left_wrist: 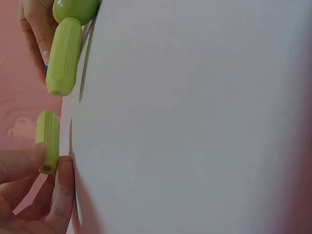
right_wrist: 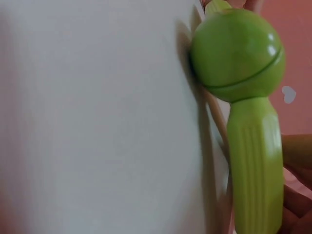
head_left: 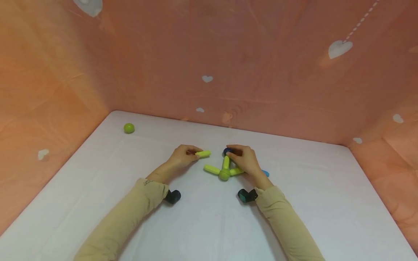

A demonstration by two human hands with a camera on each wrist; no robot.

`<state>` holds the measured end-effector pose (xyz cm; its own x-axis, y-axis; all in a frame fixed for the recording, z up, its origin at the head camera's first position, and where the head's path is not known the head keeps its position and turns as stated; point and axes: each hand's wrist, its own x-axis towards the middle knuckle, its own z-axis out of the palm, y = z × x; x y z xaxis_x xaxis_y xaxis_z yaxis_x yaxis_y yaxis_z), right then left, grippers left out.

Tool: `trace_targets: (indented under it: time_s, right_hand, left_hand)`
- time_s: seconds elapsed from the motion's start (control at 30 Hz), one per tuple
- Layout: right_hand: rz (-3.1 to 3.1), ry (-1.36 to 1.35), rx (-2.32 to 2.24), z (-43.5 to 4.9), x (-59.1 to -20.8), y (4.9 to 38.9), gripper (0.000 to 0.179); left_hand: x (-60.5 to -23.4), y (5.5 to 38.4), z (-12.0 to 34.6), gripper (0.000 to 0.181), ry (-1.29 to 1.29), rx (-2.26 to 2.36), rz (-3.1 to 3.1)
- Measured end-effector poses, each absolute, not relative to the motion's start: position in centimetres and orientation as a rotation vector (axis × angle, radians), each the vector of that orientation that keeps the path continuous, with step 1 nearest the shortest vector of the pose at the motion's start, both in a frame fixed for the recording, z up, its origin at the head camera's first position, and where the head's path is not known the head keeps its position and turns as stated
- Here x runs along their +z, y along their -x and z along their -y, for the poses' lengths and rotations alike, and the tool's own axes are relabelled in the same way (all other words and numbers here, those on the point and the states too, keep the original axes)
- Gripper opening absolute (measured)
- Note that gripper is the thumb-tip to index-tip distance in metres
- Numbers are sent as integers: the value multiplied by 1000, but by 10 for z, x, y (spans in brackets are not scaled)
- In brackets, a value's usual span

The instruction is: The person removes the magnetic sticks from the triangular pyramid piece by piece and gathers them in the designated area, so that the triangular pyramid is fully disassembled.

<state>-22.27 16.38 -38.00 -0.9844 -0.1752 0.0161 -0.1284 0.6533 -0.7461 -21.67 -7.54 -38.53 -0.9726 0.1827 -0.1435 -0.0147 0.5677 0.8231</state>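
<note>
My left hand [head_left: 184, 156] pinches a yellow-green ribbed rod [head_left: 203, 154] between thumb and fingers; the left wrist view shows a small dark dot on the end of this rod [left_wrist: 48, 141]. My right hand [head_left: 244, 158] grips a dark blue ball [head_left: 226, 151] at the far end of another rod. That rod is one of three yellow-green rods that fan out from a green ball [head_left: 224, 174] close to the table. In the right wrist view the green ball [right_wrist: 239, 53] and one ribbed rod [right_wrist: 256, 165] are large and near.
A loose green ball [head_left: 128, 128] lies at the back left of the white table [head_left: 209, 224]. Part of a blue piece [head_left: 266, 173] shows beside my right wrist. Black wrist devices [head_left: 173, 197] hang under both sleeves. Pinkish-orange cloth walls [head_left: 245, 72] surround the table's back and sides.
</note>
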Motion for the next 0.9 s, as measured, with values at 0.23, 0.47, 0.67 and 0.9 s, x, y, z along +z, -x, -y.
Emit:
trace_targets:
  time_s: [0.23,0.47,0.67,0.9]
  right_hand:
    - [-2802,273,-1273,-164,-382,223,35]
    - [-2806,298,-1289,-165,-382,224,35]
    - [-2803,320,-1292,-164,-383,224,35]
    - [-2814,317,-1280,-166,-384,225,34]
  left_hand:
    - [-384,216,90,31,-75,1373,-2565]
    - [-379,213,108,32,-88,1369,-2579]
    - [-378,212,125,32,-90,1356,-2601]
    - [-380,212,141,33,-196,1326,-2600]
